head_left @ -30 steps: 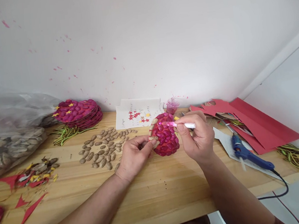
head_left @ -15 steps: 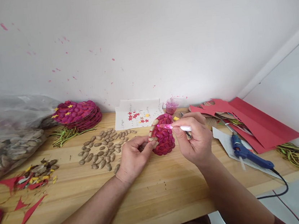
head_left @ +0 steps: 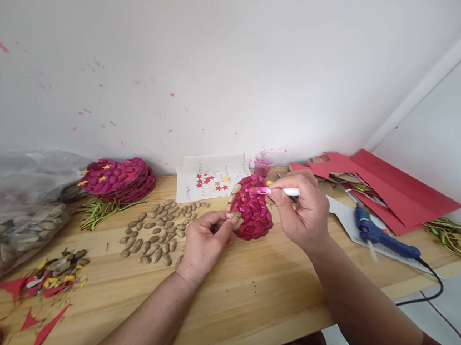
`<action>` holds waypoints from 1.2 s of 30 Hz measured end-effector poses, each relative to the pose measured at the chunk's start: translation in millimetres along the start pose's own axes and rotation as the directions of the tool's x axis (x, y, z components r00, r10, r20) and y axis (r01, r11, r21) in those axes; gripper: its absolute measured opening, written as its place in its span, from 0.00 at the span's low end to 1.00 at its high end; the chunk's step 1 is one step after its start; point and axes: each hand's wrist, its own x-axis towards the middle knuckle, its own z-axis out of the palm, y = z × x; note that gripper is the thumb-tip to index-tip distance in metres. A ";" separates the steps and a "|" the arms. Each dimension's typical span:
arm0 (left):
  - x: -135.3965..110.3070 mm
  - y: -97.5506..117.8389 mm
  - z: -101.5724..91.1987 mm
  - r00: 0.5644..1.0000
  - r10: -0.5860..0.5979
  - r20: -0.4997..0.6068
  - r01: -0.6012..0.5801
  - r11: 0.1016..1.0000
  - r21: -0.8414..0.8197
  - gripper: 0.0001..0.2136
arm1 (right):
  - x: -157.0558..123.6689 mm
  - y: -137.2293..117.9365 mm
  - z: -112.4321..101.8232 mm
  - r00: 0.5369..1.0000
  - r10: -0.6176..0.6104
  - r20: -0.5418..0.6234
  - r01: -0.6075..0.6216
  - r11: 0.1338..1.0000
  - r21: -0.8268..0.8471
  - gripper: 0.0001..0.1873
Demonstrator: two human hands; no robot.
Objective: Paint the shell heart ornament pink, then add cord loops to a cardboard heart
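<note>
Magenta disc (head_left: 254, 214), edge hidden in clasping left fingers (head_left: 225, 230), right fingers (head_left: 283, 204) around brush (head_left: 292, 192).

A pink-spattered white wall (head_left: 283, 54) backs the table (head_left: 226, 307).

The bare left forearm (head_left: 134, 313) slants inward over the pale wooden worktop (head_left: 252, 315); the bare right forearm (head_left: 354, 291) crosses above its front edge. The left hand (head_left: 205, 240) pinches with thumb and fingers; the right hand (head_left: 302, 211) has its fingers bent toward the thumb.
</note>
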 end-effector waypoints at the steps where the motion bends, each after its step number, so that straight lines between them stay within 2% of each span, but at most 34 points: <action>1: 0.0 0.1 0.0 1.000 -0.004 0.001 0.004 1.000 0.002 0.15 | 0.2 0.2 -0.1 1.000 0.000 -0.004 0.000 1.000 0.011 0.03; 7: 1.2 -5.9 -0.9 1.000 0.000 0.024 0.000 1.000 -0.001 0.16 | 1.1 1.4 -0.6 0.999 0.019 0.030 -0.020 1.000 0.009 0.03; 11: 4.7 -13.6 -2.8 0.998 -0.062 0.021 0.063 0.997 -0.042 0.16 | 0.0 1.4 -0.4 0.998 0.057 0.011 -0.057 0.998 0.029 0.04; 15: 7.3 -16.9 -3.3 0.990 -0.134 0.039 0.137 0.985 -0.104 0.18 | 3.5 8.4 0.3 0.975 0.209 -0.068 -0.196 0.967 0.164 0.08; 19: 8.0 -17.0 -1.7 0.976 -0.213 0.045 0.218 0.957 -0.193 0.18 | 16.8 37.7 0.2 0.925 0.351 -0.148 -0.321 0.928 0.190 0.13; 21: 8.2 -16.6 -0.8 0.969 -0.246 0.036 0.248 0.940 -0.236 0.18 | 26.5 58.7 0.2 0.913 0.383 -0.137 -0.370 0.922 0.113 0.14; 24: 8.5 -16.5 -0.2 0.961 -0.276 0.030 0.273 0.923 -0.270 0.19 | 42.7 87.2 2.5 0.900 0.428 -0.083 -0.435 0.896 -0.091 0.15; 28: 9.6 -18.2 -0.4 0.961 -0.276 0.026 0.272 0.921 -0.279 0.19 | 63.1 106.4 11.5 0.850 0.527 -0.016 -0.485 0.771 -0.413 0.15; 32: 10.3 -19.8 -0.4 0.961 -0.276 0.025 0.272 0.921 -0.278 0.19 | 76.4 116.0 25.8 0.802 0.593 0.073 -0.473 0.705 -0.528 0.13; 36: 9.8 -19.8 -1.2 0.960 -0.278 0.018 0.273 0.925 -0.263 0.19 | 80.5 127.1 41.0 0.731 0.663 0.159 -0.450 0.644 -0.619 0.12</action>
